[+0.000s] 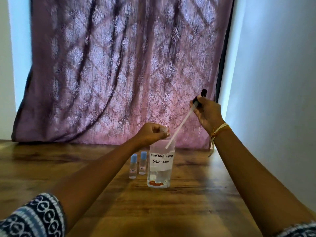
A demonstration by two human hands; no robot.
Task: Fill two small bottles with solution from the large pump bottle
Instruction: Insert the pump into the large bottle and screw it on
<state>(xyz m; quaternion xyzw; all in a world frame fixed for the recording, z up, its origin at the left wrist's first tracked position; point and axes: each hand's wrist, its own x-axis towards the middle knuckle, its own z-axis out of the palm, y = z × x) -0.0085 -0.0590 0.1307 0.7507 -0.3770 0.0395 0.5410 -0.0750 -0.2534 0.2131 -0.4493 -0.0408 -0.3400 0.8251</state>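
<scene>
A large clear bottle (159, 168) labelled "contact lens solution" stands on the wooden table (196, 202), holding a little liquid. My left hand (150, 134) grips its neck. My right hand (207, 113) holds the black pump head (201, 95) lifted up and to the right. Its white dip tube (179, 127) slants down, with its tip at the bottle's mouth. Two small clear bottles (133, 166) (143, 163) with blue caps stand upright just left of the large bottle, caps on.
A purple patterned curtain (119, 74) hangs behind the table's far edge. A white wall (273, 100) runs close along the right side. Bare wood lies in front of the bottles and to the left.
</scene>
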